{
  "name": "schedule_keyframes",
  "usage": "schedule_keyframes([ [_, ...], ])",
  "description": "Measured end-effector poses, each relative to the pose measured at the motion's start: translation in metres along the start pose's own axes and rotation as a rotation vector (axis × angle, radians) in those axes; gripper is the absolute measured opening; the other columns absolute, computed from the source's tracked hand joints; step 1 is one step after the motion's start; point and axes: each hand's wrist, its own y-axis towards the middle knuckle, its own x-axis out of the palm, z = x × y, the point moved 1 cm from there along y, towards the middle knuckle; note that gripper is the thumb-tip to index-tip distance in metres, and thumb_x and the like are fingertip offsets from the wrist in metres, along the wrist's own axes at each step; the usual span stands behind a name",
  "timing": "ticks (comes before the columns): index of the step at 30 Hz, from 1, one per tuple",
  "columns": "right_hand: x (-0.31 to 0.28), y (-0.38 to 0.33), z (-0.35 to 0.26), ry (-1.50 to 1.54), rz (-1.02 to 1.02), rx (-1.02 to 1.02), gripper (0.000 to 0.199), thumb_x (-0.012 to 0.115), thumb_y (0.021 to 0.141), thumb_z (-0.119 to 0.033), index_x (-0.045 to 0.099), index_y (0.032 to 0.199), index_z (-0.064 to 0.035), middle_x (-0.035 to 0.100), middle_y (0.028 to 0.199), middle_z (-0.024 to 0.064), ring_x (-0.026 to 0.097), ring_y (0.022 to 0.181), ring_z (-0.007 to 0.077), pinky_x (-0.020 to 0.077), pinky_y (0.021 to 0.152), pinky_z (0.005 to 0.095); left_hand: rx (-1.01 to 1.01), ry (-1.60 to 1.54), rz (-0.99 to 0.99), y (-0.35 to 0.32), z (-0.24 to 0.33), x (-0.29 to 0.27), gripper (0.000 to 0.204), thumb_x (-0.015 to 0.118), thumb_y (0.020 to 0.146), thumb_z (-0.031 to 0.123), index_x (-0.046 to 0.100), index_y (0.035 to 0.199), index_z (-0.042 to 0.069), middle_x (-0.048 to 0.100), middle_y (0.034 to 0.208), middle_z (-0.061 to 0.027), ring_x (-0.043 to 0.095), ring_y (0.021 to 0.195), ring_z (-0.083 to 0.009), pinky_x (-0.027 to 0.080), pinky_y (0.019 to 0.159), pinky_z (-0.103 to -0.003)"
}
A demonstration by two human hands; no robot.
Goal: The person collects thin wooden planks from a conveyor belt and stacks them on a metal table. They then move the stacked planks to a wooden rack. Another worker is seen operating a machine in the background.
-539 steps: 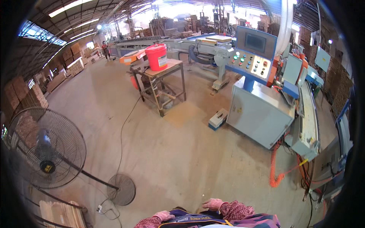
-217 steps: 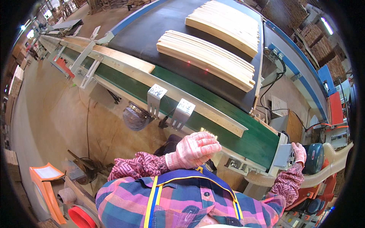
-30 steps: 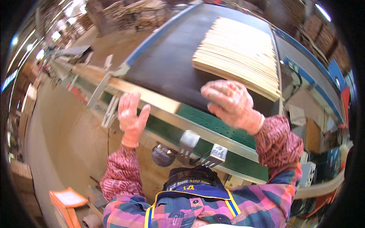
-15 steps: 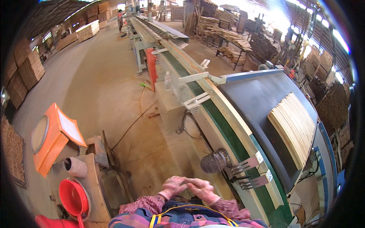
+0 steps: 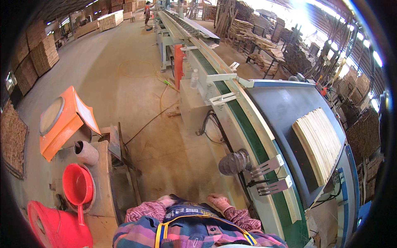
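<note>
My left hand (image 5: 167, 200) is at the left edge of the dark printed apron (image 5: 188, 210) at my waist, its fingers mostly hidden against the cloth. On the apron's other side, my right hand (image 5: 220, 201) is slightly blurred, with loosely bent fingers and nothing visible in them. A gap separates the two hands. Nearest to the right hand is a conveyor with a green belt (image 5: 275, 201), carrying a grey ribbed hose end (image 5: 233, 163) and slotted metal brackets (image 5: 269, 165) on its side.
A stack of thin wood strips (image 5: 319, 144) lies on a dark sloped table (image 5: 273, 99) right of the conveyor. At left, a wooden stand (image 5: 103, 165) holds a red dipper (image 5: 77, 184) and a cardboard tube (image 5: 87, 152). A red roll (image 5: 62, 227) is below. A cable (image 5: 151, 122) crosses the floor.
My hands were together in front of me; they have parted, the left moving left to the apron's edge and the right staying on the right, slightly lower. The view has shifted slightly.
</note>
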Motion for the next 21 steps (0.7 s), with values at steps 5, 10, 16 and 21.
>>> schedule_keyframes([
  [5,0.025,-0.004,0.035,0.078,-0.052,0.210,0.053,0.052,0.087,-0.055,0.065,0.123,-0.0191,0.064,0.124,0.0108,0.059,0.116,0.0309,0.0419,0.101,0.0364,0.148,0.244,-0.173,-0.024,-0.071,0.016,0.025,0.058,0.086,0.034,0.072,0.100,0.019,0.069,0.096,-0.0175,0.067,0.095,-0.0314,0.052,0.083,-0.040],
  [10,0.038,0.019,0.089,-0.029,0.011,0.077,0.053,0.049,0.087,-0.053,0.065,0.123,-0.0171,0.069,0.113,0.0087,0.064,0.105,0.0290,0.0473,0.092,0.0369,0.342,0.463,0.004,-0.010,0.013,-0.002,0.026,0.058,0.081,0.031,0.071,0.097,0.015,0.067,0.096,-0.0175,0.066,0.090,-0.0365,0.053,0.074,-0.047],
  [16,0.034,-0.018,0.146,0.005,-0.002,0.280,0.041,0.052,0.087,-0.046,0.068,0.116,-0.0218,0.071,0.107,0.0078,0.066,0.099,0.0268,0.0498,0.086,0.0352,-0.141,0.042,0.057,-0.092,0.156,-0.059,0.057,0.057,0.081,0.063,0.066,0.122,0.023,0.063,0.126,-0.0134,0.057,0.120,-0.0335,0.045,0.099,-0.040],
  [21,0.103,-0.034,0.236,-0.151,0.003,0.212,0.034,0.052,0.089,-0.037,0.068,0.114,-0.0202,0.067,0.114,0.0134,0.065,0.101,0.0316,0.0512,0.087,0.0403,-0.105,-0.017,-0.037,-0.039,0.081,-0.005,0.057,0.058,0.081,0.063,0.068,0.120,0.021,0.062,0.128,-0.0118,0.055,0.122,-0.0312,0.043,0.101,-0.040],
])
